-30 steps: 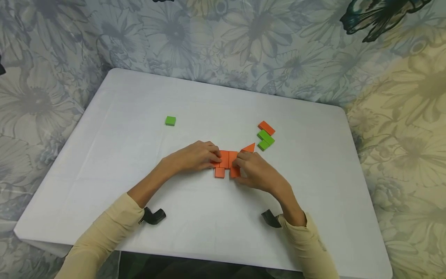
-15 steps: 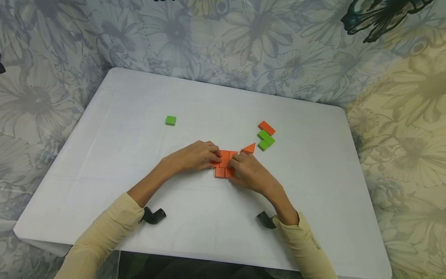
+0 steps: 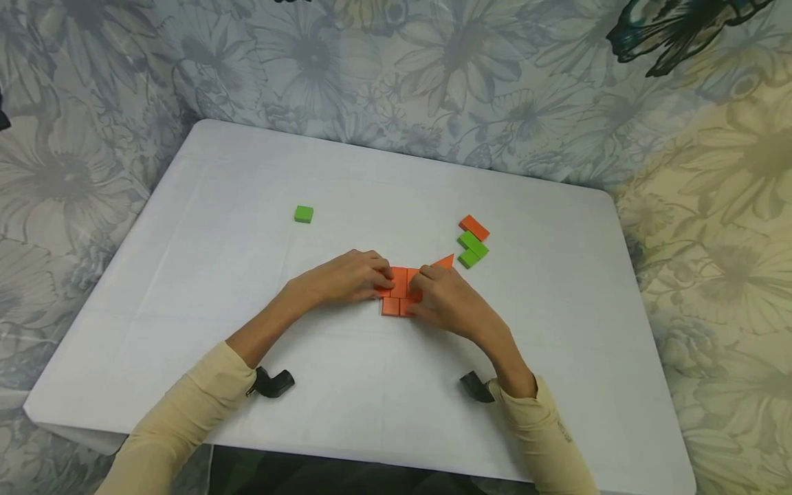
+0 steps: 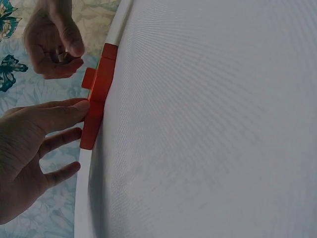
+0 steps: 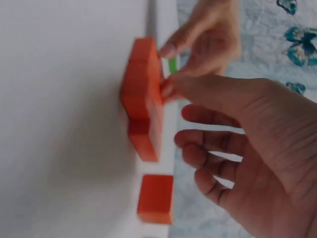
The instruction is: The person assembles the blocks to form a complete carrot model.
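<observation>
Floral wall (image 3: 346,75) behind white table (image 3: 346,385); orange blocks (image 3: 399,283) lie side by side btwn 2 hands. L hand (image 3: 343,276): fingers spread, touching blocks' L end. R hand (image 3: 456,302): fingers loosely curled by R end, can't tell if touching. Orange triangle (image 3: 447,261) just beyond; green block (image 3: 303,214) well apart, upper L.

The orange blocks (image 3: 399,282) lie together near the middle of the worktop (image 3: 346,412), touching. At their six o'clock is a square (image 3: 390,306), and at its three o'clock another block (image 3: 405,307), partly hidden. The orange triangle (image 3: 446,261), also partly hidden, lies near, at two o'clock.
</observation>
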`<state>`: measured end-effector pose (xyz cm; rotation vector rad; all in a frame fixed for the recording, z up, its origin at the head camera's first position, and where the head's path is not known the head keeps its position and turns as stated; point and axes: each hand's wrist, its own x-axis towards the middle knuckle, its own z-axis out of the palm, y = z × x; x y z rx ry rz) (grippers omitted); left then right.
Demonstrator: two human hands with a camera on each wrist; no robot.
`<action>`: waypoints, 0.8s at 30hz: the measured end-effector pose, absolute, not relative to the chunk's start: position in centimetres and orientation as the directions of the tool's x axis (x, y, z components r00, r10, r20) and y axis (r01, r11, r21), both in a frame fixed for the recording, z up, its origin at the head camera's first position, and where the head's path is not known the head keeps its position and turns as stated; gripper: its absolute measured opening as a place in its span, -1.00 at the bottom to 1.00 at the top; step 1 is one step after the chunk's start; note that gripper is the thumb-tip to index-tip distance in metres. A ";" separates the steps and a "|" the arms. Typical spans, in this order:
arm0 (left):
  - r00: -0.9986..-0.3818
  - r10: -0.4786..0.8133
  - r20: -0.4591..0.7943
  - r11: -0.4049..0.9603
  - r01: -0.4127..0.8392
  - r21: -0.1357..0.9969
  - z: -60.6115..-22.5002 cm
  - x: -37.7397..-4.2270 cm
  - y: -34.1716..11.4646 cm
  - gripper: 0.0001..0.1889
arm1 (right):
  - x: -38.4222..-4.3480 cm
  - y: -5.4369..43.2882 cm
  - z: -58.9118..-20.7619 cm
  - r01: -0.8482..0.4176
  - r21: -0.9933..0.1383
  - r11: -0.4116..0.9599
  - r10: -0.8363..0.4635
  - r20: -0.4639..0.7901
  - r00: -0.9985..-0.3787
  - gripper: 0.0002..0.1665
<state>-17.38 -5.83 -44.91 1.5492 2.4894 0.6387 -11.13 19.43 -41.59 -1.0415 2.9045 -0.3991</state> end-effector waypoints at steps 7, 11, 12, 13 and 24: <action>-0.445 0.886 0.130 0.359 0.836 0.415 -44.8 -17.2 -5.9 -0.73 | -14.5 23.4 -40.7 -0.488 -0.358 0.796 -0.453 0.181 -0.873 -0.79; -0.441 0.887 0.133 0.356 0.839 0.411 -44.7 -17.1 -5.9 -0.73 | -17.0 26.6 -41.0 -0.322 -0.311 0.894 -0.277 0.180 -0.944 -0.70; -0.442 0.887 0.131 0.358 0.839 0.411 -44.6 -17.1 -5.9 -0.73 | -17.5 27.3 -41.2 -0.284 -0.289 0.914 -0.248 0.155 -0.956 -0.65; -0.444 0.887 0.129 0.360 0.838 0.410 -44.6 -17.1 -5.9 -0.73 | -17.9 27.9 -41.4 -0.252 -0.268 0.930 -0.228 0.119 -0.966 -0.61; -0.450 0.885 0.119 0.365 0.831 0.420 -44.6 -17.1 -5.8 -0.72 | -18.7 31.0 -42.2 -0.157 -0.109 0.982 -0.154 0.033 -0.987 -0.67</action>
